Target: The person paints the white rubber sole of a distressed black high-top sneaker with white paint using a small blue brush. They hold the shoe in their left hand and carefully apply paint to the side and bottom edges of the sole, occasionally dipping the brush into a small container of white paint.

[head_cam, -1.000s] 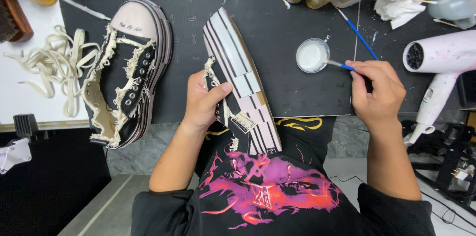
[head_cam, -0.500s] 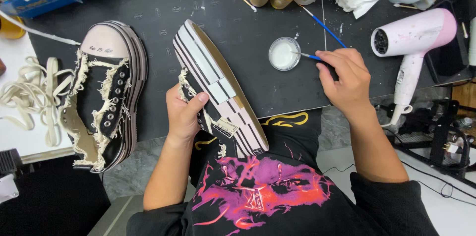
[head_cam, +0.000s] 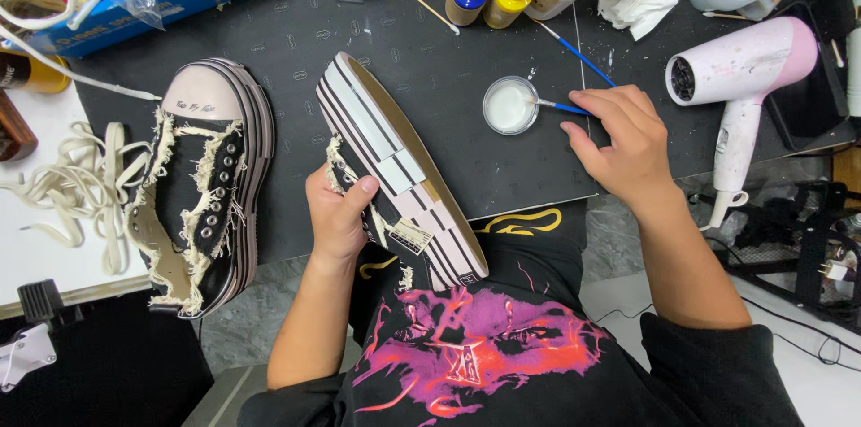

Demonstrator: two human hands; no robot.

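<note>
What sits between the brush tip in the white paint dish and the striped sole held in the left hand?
Nothing visible: only bare black mat lies between the paint dish, where the brush in the right hand dips, and the striped sole gripped by the left hand.

shoe (head_cam: 202,185) left of held shoe (head_cam: 399,171), dish (head_cam: 509,106) right
</note>
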